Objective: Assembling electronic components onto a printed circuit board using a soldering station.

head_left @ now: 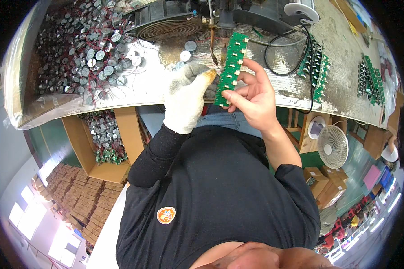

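Note:
A long green circuit board strip (231, 71) with small white connectors along its edge stands tilted in front of me. My right hand (253, 92), bare, grips its right side and lower end between thumb and fingers. On the strip's other side is my left hand (186, 92) in a whitish glove with a brown-stained thumb. Its fingers are pinched together close to the board's left edge; anything between them is hidden. Just above them hangs a thin dark-tipped metal rod (214, 56). A few round silver parts (185, 55) lie beyond the glove.
Many round silver parts with red wires (94, 58) cover the bench's left side. A fan with a coiled grille (168, 30) stands behind. More circuit boards (316, 71) lie at right, near a black cable (265, 56). Below the bench are a cardboard box (105, 171) and a white fan (332, 147).

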